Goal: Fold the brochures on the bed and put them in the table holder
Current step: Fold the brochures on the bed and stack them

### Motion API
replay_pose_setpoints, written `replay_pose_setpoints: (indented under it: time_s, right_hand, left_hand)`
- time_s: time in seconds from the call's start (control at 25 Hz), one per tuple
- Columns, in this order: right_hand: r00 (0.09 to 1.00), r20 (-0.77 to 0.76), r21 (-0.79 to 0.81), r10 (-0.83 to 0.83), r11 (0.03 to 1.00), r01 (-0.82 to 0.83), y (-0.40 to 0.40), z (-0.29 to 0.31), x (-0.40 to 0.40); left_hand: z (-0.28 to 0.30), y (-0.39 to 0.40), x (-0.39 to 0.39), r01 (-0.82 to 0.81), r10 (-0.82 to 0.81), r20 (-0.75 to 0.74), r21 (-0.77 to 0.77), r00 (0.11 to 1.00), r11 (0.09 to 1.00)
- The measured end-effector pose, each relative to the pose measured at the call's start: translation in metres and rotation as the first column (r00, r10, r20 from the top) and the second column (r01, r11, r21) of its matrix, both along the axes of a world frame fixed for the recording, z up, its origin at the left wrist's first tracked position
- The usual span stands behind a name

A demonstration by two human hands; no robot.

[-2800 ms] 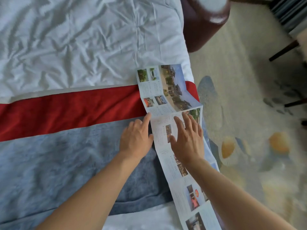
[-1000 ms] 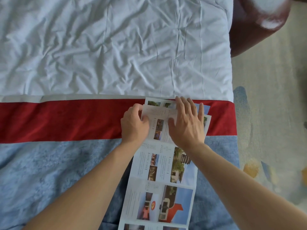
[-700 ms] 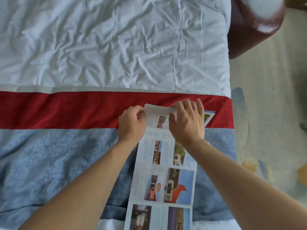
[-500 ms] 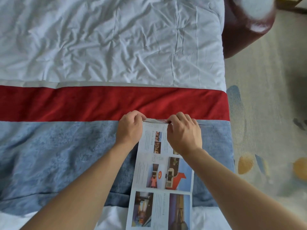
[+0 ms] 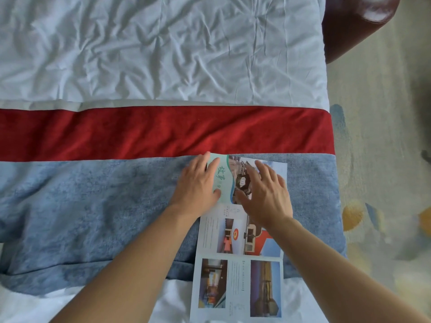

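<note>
A long accordion brochure (image 5: 238,283) lies on the bed near its right edge, running toward me. Its far end is folded into a stack whose top panel shows a green cover with dark script (image 5: 222,180). My left hand (image 5: 198,185) lies flat on the left part of that stack, fingers straight. My right hand (image 5: 265,194) presses the right part with spread fingers. Two unfolded panels with photos stretch from under my hands to the frame's bottom. No table holder is in view.
The bed has a white duvet (image 5: 151,47), a red band (image 5: 140,131) and a blue-grey runner (image 5: 81,206). A dark red rounded seat (image 5: 349,22) stands at the bed's far right corner. Patterned carpet (image 5: 382,159) lies to the right.
The folded part has come toward me from the red band onto the blue runner, another panel folded over. The green cover now faces up. Both hands went from pinching the fold to pressing flat.
</note>
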State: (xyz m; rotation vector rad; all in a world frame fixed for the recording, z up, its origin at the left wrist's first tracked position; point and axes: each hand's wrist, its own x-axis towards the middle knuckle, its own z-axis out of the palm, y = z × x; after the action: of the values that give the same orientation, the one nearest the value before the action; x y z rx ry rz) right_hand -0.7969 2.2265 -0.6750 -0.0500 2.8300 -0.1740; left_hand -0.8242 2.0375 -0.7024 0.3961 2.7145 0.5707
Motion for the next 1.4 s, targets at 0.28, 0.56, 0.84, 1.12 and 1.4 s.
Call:
replay_pose_setpoints:
  time_s: [0.28, 0.56, 0.84, 1.12, 1.4]
  right_hand:
    - [0.996, 0.084, 0.011, 0.035, 0.999, -0.036, 0.005, -0.011, -0.04]
    - [0.992, 0.109, -0.024, 0.064, 0.998, -0.062, 0.01, -0.017, -0.039]
    - [0.969, 0.226, -0.08, 0.103, 0.993, -0.087, 0.009, -0.003, -0.02]
    - [0.919, 0.316, -0.102, 0.233, 0.972, -0.212, 0.001, 0.009, 0.031]
    - [0.901, 0.324, -0.061, 0.289, 0.957, -0.285, -0.018, 0.024, 0.082]
  left_hand:
    - [-0.012, 0.015, -0.026, 0.2, -0.199, 0.026, -0.181, 0.98, 0.963]
    - [-0.019, 0.021, -0.011, 0.419, -0.4, 0.128, -0.314, 0.908, 0.852]
    - [-0.001, 0.023, -0.003, 0.41, -0.399, 0.104, -0.332, 0.911, 0.849]
    - [0.012, 0.012, 0.038, 0.418, -0.393, 0.142, -0.332, 0.909, 0.846]
    - [0.023, -0.009, 0.085, 0.44, -0.409, 0.166, -0.252, 0.897, 0.862]
